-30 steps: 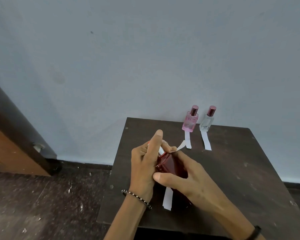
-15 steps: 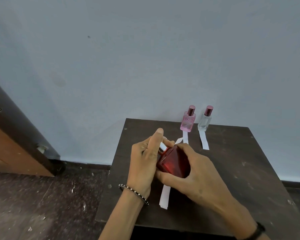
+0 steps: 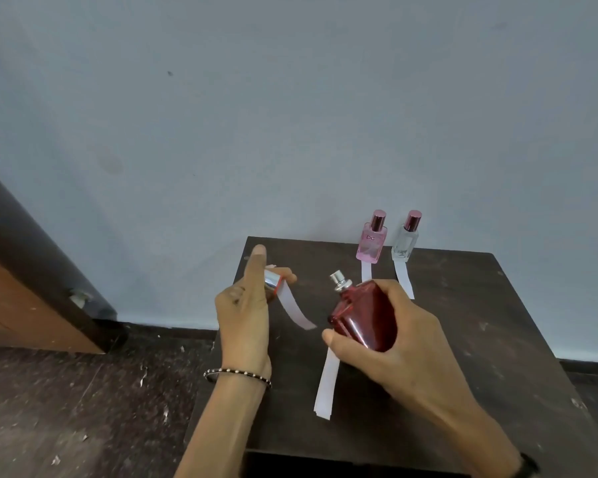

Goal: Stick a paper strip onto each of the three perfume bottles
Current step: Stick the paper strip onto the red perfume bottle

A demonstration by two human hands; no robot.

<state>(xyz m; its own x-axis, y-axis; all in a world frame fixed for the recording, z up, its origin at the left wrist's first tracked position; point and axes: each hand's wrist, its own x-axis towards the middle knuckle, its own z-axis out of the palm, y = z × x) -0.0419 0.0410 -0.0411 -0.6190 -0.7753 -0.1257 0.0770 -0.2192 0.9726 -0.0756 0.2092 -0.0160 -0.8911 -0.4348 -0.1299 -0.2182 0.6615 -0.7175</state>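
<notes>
My right hand [image 3: 404, 343] grips a dark red perfume bottle [image 3: 363, 315], tilted, with its silver sprayer bare at the top. My left hand [image 3: 246, 312] holds the bottle's silver cap [image 3: 272, 281] together with a white paper strip [image 3: 294, 310] that hangs down to the right. Another white strip [image 3: 326, 386] lies on the dark table [image 3: 497, 339] under the red bottle. At the table's far edge stand a pink bottle [image 3: 370, 243] and a clear bottle [image 3: 405, 240], each upright with a white strip running from its base toward me.
The small dark table stands against a pale blue wall [image 3: 290, 115]. A wooden door and dark frame [image 3: 32, 270] rise at the left. The speckled dark floor [image 3: 83, 408] lies below the table's left edge.
My hands were together on the red bottle; now they are apart. My left hand has come away to the left with the cap and a strip, leaving the sprayer bare.
</notes>
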